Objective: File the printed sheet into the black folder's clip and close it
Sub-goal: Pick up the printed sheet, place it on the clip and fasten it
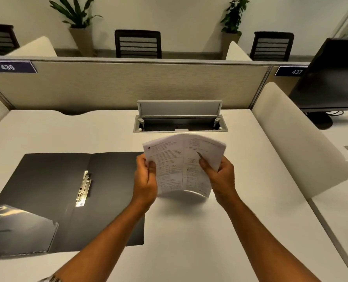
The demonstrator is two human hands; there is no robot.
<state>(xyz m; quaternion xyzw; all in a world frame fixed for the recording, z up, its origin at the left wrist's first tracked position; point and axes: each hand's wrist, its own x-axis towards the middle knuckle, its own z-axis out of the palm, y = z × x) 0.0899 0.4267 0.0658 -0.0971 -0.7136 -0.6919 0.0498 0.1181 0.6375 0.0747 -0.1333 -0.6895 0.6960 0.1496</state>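
The printed sheet (181, 163) is held up above the white desk, bowed upward, with dense text facing me. My left hand (145, 180) grips its left edge and my right hand (219, 176) grips its right edge. The black folder (47, 180) lies open and flat on the desk to the left of my hands. Its metal clip (84, 188) runs along the spine fold. A clear plastic pocket (16, 222) covers the folder's near left corner. The sheet is apart from the folder, to its right.
An open cable hatch (180, 121) is set into the white desk (209, 231) just beyond the sheet. A beige partition (128, 84) closes the back. A white side divider (297, 139) stands on the right, with a dark monitor (335, 76) beyond it.
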